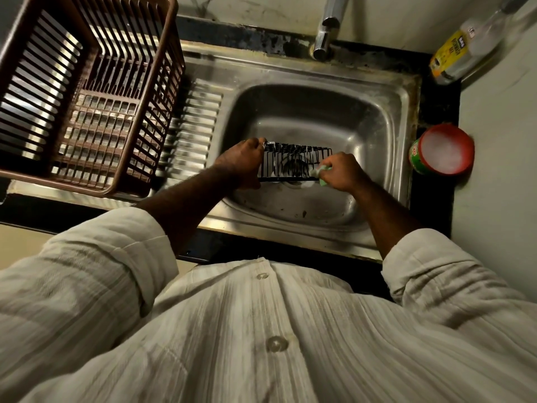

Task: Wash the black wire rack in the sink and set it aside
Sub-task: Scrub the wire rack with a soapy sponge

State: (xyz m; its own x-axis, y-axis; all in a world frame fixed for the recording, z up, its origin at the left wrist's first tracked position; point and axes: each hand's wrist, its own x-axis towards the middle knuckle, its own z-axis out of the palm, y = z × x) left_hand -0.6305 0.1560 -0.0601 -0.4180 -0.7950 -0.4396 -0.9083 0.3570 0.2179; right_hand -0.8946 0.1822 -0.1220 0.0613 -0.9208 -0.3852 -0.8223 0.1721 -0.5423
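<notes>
While the left hand [242, 162] curls its fingers round the left end of the black wire rack [293, 159], gripping it by the upper corner, the right hand [341, 173] pinches a small pale green scrub pad [322, 172] against the rack's lower right edge. The rack is inside the steel sink [377, 132], low in the basin and roughly over the drain [294, 169], which shows through its wires; it stands tilted on its long side, with its near rail lower and its far rail higher, and whether it touches the basin floor I cannot tell. White suds cling to the wires near the left hand's fingertips. Dark specks lie on the basin floor close to the near wall. A chrome tap [328, 30] rises behind the basin, its spout above the far rim. To the left of the basin the ribbed drainboard [197, 120] carries a brown slatted plastic basket [87, 91]. On the black counter [436, 109] to the right of the sink sits a round tub [444, 149] with a red rim and a green side, filled with white lather, close against the pale wall. Farther back in the corner stands a clear bottle [462, 50] with a yellow label. Both forearms are bare, the sleeves of a cream ribbed shirt [261, 330] rolled up near the elbows
</notes>
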